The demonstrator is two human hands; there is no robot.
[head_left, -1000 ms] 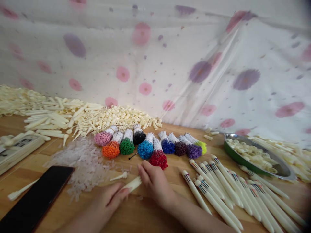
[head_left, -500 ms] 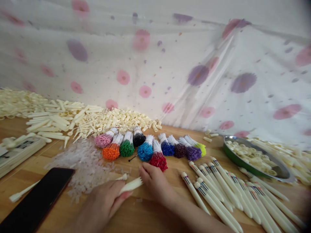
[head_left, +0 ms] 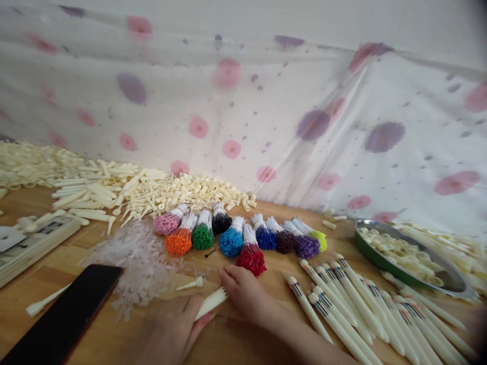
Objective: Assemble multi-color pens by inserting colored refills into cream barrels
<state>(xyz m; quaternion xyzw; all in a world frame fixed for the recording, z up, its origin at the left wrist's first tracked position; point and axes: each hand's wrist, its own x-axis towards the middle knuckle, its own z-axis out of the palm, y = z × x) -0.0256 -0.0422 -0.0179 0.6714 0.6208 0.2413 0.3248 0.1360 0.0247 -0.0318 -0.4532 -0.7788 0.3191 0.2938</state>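
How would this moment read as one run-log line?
left hand: gripping cream barrel | right hand: at its far end, contact unclear | beyond: red bundle | right of hands: cream pens

Left hand (head_left: 173, 322) rolled further over pale barrel (head_left: 210, 302), tapered piece (head_left: 192, 283) fully visible again, previously part-covered.

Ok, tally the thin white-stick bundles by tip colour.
Pink bundle: 1
Orange bundle: 1
Green bundle: 1
Black bundle: 1
Light blue bundle: 1
Red bundle: 1
Dark blue bundle: 1
Maroon bundle: 1
Purple bundle: 1
Yellow bundle: 1
Total: 10
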